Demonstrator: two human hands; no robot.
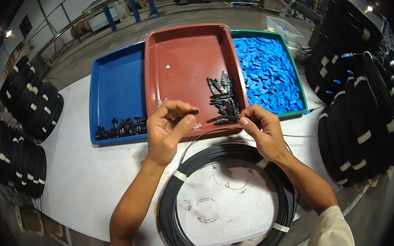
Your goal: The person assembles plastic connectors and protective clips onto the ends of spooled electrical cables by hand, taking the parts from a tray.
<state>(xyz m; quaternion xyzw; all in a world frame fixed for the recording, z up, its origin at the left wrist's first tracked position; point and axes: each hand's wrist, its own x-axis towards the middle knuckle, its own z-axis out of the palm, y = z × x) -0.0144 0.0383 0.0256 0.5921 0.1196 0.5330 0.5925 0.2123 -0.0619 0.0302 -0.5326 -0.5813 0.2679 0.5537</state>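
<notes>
My left hand (pixel 167 130) pinches a small black plastic connector piece (pixel 193 111) between thumb and fingers, held over the near edge of the red tray (pixel 178 59). My right hand (pixel 261 129) grips the thin end of a black cable (pixel 207 136) that curves back into a large coil of black cable (pixel 226 204) lying on the white table (pixel 85 178) under both forearms. A pile of black connector pieces (pixel 223 100) lies in the red tray just beyond my right hand.
A blue tray (pixel 115 83) on the left holds more black pieces (pixel 121 127) along its near edge. A green tray (pixel 295 76) on the right is full of small blue parts (pixel 267 73). Stacks of taped black cable coils stand at the left (pixel 29 113) and right (pixel 362 110).
</notes>
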